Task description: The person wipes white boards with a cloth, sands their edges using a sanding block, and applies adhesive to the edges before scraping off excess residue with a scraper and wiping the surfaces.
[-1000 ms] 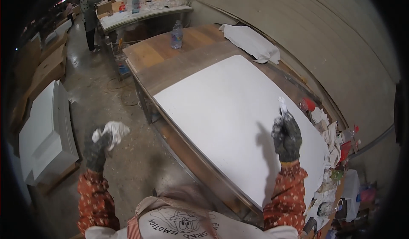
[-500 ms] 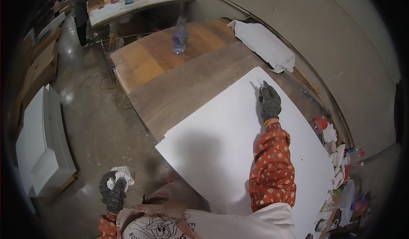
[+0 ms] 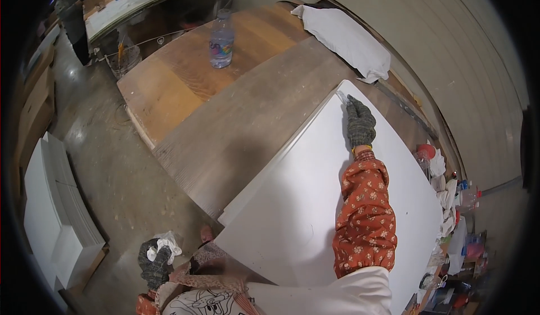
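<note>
A large white panel (image 3: 281,219) lies on the work table, with another white sheet edge showing beneath its left side. My right hand (image 3: 361,123), in a dark grey knit glove, is over the panel's far corner. Its fingers are closed on a small, thin pale piece (image 3: 342,97) that reaches the panel's edge; its kind is too small to tell. Low at the left, away from the panel, my left hand (image 3: 154,264), gloved alike, is closed around a crumpled white cloth (image 3: 166,245). Red flowered sleeves cover both forearms.
A water bottle (image 3: 221,38) stands on the wooden tabletop (image 3: 169,73). Beyond my right hand lies a white wrapped bundle (image 3: 349,42). Stacked white panels (image 3: 56,208) stand at the left. Clutter with bottles (image 3: 468,196) lines the right side. A person (image 3: 73,25) stands far left.
My right hand with the pale piece has shifted slightly to the panel's far edge. The view has swung, so the bottle and tables appear farther left. My left hand still holds the cloth.
</note>
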`<state>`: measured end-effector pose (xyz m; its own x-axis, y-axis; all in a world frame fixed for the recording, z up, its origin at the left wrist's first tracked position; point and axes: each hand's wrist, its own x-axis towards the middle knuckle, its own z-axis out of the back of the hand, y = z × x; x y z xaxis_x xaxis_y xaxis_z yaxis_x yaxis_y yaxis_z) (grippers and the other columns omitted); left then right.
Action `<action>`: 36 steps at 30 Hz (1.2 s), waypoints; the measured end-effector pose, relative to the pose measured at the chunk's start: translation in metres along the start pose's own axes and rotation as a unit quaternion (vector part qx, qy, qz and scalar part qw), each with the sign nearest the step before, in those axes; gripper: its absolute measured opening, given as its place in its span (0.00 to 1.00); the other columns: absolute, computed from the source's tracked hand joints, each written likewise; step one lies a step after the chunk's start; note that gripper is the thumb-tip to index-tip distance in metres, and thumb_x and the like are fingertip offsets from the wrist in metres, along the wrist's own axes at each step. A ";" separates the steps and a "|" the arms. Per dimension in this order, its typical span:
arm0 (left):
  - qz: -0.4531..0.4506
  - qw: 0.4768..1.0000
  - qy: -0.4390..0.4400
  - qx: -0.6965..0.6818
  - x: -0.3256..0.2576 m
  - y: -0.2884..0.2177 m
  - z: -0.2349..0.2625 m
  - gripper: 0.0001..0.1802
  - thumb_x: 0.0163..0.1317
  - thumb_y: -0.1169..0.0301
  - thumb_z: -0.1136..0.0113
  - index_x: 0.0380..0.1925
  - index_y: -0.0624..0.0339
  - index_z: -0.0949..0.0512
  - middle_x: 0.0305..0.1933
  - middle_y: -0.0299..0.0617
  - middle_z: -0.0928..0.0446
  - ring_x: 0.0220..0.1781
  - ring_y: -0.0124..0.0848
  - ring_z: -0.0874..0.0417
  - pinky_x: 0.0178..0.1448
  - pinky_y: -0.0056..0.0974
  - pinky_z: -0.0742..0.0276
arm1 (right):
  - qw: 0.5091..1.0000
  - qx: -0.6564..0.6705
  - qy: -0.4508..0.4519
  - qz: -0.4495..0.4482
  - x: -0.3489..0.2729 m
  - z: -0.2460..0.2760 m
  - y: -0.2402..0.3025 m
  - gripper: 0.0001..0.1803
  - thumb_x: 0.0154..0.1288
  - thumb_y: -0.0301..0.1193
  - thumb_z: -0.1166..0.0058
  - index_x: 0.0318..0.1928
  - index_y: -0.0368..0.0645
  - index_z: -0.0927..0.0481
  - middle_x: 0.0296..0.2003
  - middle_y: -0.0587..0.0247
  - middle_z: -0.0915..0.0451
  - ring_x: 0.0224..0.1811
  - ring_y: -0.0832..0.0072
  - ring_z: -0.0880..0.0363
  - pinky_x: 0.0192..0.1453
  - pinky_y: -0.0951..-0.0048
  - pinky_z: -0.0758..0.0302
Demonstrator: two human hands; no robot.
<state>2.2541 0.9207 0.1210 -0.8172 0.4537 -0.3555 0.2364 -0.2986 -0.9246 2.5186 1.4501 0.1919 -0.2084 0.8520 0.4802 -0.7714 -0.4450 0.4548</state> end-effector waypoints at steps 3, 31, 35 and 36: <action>0.003 1.000 0.008 0.006 0.008 0.005 -0.001 0.17 0.54 0.68 0.36 0.42 0.61 0.25 0.37 0.41 0.23 0.34 0.29 0.23 0.38 0.33 0.24 | 1.000 -0.007 0.009 0.001 0.000 0.002 0.003 0.17 0.66 0.41 0.57 0.50 0.51 0.21 0.42 0.55 0.20 0.47 0.59 0.24 0.53 0.63 0.30; 0.056 0.996 0.060 0.023 0.040 -0.005 -0.024 0.17 0.54 0.71 0.34 0.43 0.59 0.24 0.35 0.38 0.22 0.34 0.28 0.24 0.36 0.29 0.26 | 0.916 -0.370 0.137 0.065 0.002 0.013 0.041 0.13 0.65 0.36 0.56 0.46 0.48 0.23 0.36 0.62 0.23 0.42 0.63 0.25 0.44 0.58 0.27; 0.055 0.996 0.058 0.026 0.041 -0.004 -0.025 0.17 0.54 0.71 0.34 0.43 0.59 0.24 0.35 0.38 0.22 0.34 0.28 0.24 0.36 0.29 0.26 | 0.898 -0.398 0.160 0.094 -0.003 0.011 0.042 0.13 0.64 0.35 0.56 0.47 0.49 0.24 0.36 0.63 0.23 0.43 0.62 0.25 0.45 0.58 0.27; 0.054 0.997 0.055 0.027 0.042 -0.005 -0.029 0.16 0.54 0.71 0.34 0.43 0.59 0.24 0.35 0.38 0.22 0.34 0.28 0.24 0.36 0.29 0.26 | 0.893 -0.403 0.171 0.103 -0.004 0.012 0.044 0.13 0.64 0.35 0.56 0.47 0.49 0.24 0.37 0.63 0.22 0.43 0.62 0.24 0.44 0.58 0.27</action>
<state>2.2345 0.9657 0.1067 -0.7254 0.5053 -0.4674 0.2882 -0.3937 -0.8729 2.4928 1.4236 0.2185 -0.4610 0.8707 0.1716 -0.8489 -0.3763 -0.3711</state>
